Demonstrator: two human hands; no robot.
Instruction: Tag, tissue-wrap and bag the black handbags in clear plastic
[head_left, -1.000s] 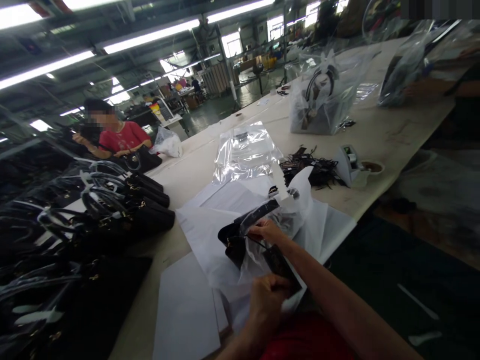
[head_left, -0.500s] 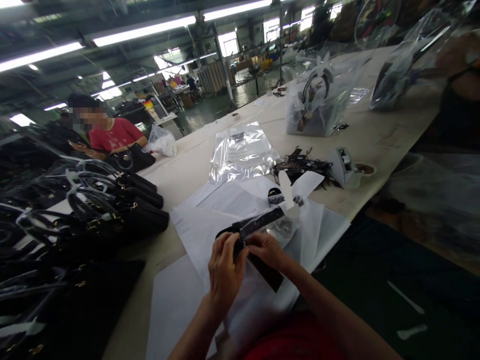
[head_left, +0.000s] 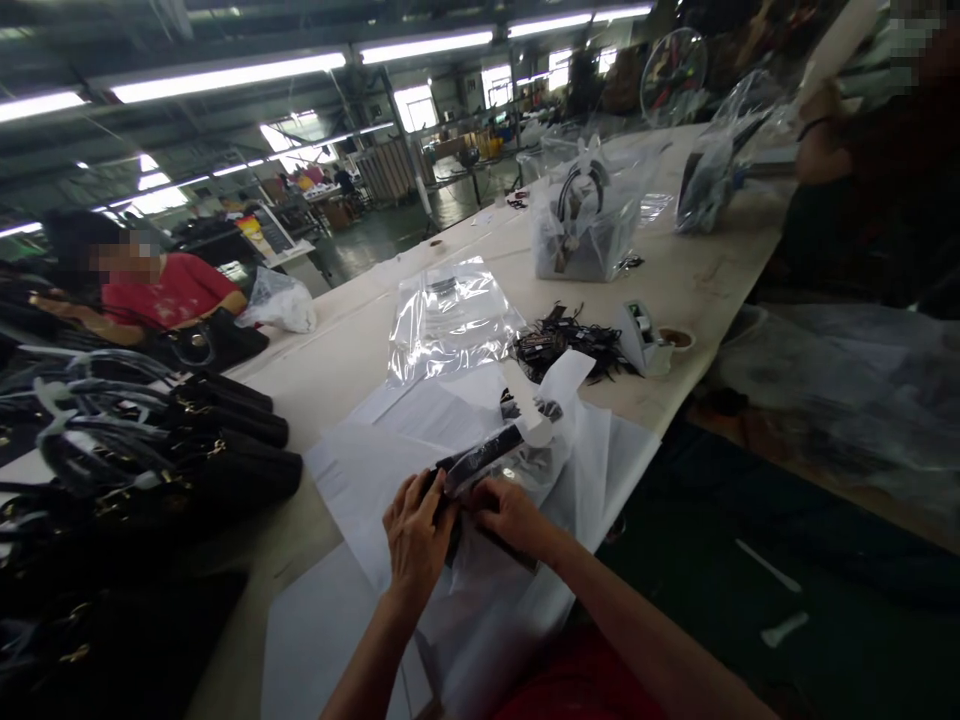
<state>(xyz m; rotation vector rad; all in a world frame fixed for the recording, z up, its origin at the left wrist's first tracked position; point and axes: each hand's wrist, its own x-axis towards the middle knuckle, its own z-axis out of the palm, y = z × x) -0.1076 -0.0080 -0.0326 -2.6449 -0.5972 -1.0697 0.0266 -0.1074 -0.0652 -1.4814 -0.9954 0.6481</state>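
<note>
A black bag strap (head_left: 484, 455), partly under clear film, runs up and right from my hands over white paper (head_left: 360, 450). My left hand (head_left: 420, 530) is wrapped round the strap's dark lower end. Close beside it on the right, my right hand (head_left: 510, 515) has its fingers curled in; what they pinch is too small and dark to make out. White wrapping (head_left: 534, 415) sits at the strap's far end. Beyond the paper are a clear plastic bag (head_left: 454, 315) and a pile of black tags with strings (head_left: 574, 345).
Black handbags (head_left: 232, 465) crowd the left. A person in red (head_left: 169, 295) sits behind them. A wrapped bag (head_left: 574, 235) and a small white dispenser (head_left: 639, 340) stand on the table (head_left: 345, 350). Another person's arm (head_left: 821, 140) shows at the upper right.
The view has turned right, so things sit further left. My right hand has curled in closer under the strap, and the brown-black flap below it is now mostly covered.
</note>
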